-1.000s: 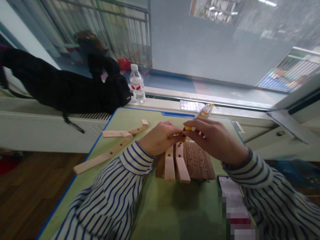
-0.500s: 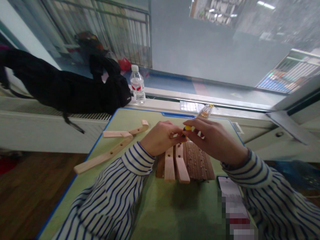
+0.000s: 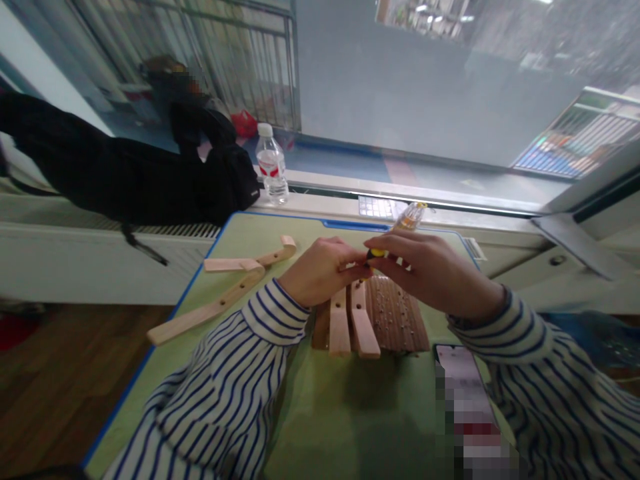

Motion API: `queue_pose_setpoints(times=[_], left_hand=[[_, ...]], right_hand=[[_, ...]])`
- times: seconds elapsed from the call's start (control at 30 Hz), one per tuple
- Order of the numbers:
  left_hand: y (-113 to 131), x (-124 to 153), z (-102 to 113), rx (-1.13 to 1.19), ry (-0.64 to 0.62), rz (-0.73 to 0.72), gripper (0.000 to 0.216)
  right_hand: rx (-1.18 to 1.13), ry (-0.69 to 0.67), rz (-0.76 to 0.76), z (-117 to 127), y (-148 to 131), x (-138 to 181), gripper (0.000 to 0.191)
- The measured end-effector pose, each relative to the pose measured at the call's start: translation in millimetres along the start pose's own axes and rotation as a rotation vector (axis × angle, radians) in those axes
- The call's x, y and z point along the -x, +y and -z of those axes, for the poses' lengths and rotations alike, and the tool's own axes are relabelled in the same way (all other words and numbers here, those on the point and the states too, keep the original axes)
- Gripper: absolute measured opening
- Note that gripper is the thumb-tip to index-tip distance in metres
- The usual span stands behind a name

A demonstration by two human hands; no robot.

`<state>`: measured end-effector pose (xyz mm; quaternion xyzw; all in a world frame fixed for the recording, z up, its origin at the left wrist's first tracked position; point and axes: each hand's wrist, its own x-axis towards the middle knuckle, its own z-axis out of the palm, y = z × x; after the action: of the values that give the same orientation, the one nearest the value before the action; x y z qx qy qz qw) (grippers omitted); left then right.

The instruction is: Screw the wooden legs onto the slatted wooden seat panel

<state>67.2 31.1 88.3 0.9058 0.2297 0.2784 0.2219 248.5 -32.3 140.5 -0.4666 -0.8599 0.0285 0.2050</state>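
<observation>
My right hand grips the yellow and black handle of a screwdriver between thumb and fingers. Close against its lower end, my left hand is closed in a pinch; what its fingertips hold is hidden. Below both hands lies a brown ridged wooden block with many small studs or holes on top. Two pale bent wooden pieces with drilled holes, a left one and a right one, rest on the block, their far ends under my hands.
Two more bent wooden pieces lie at the table's left. A phone is at the right on the green table. Behind my right hand is a clear plastic packet. A water bottle and black bag stand by the window.
The whole view has shifted slightly. My right hand has turned a little around the screwdriver handle; my left hand stays in nearly the same place.
</observation>
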Motion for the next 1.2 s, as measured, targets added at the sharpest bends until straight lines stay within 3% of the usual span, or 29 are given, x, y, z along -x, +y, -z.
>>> queue_pose_setpoints(times=[0.3, 0.6, 0.8, 1.2], left_hand=[[2.5, -1.8, 0.6, -0.001, -0.046, -0.012, 0.017], [-1.5, 0.0, -2.5, 0.017, 0.050, 0.034, 0.019], [-0.9, 0.5, -0.9, -0.010, 0.051, 0.034, 0.019], [-1.2, 0.5, 1.0, 0.003, 0.015, 0.013, 0.015]], right_hand=[[0.004, 0.023, -0.045, -1.0, 2.2, 2.1, 0.024], [0.017, -0.005, -0.057, -1.6, 1.3, 1.2, 0.024], [0.036, -0.042, -0.029, 1.3, -2.7, 0.5, 0.032], [0.050, -0.028, -0.054, -2.4, -2.8, 0.4, 0.027]])
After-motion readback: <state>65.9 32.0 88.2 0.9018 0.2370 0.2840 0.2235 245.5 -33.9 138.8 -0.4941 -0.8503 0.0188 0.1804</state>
